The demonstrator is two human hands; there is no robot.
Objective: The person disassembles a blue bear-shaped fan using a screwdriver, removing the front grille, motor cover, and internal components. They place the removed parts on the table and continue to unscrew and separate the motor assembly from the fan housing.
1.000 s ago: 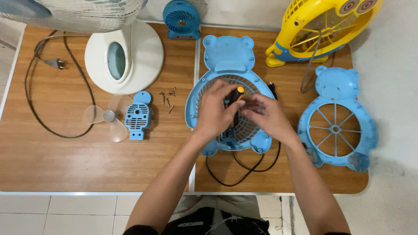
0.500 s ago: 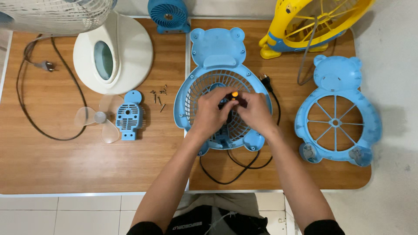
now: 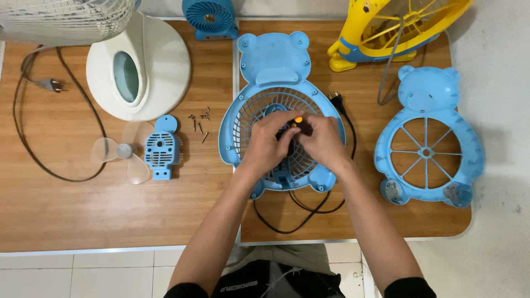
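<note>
At the centre of the frame lies a blue bear-shaped fan housing (image 3: 276, 72), flat on its back on the wooden table (image 3: 83, 209) so that its round grille faces up and the parts inside can be reached from above; both hands meet over the grille's middle; the left hand (image 3: 268, 140) curls in from the left with its fingers bent around a small dark part, seemingly steadying it; the right hand (image 3: 323, 144) closes in from the right, its fingertips pinched near a small orange-tipped piece (image 3: 298, 119), though how firmly either hand grips, I cannot tell, since the fingers hide the contact; a black cord (image 3: 301, 212) trails from the housing toward the lower centre; left of the housing a few loose screws (image 3: 200, 122) sit gathered together, within easy reach; further left rest a clear propeller (image 3: 122, 152) and a small blue back cover (image 3: 161, 148); at right lies the matching blue front grille (image 3: 428, 143), set aside face up.
</note>
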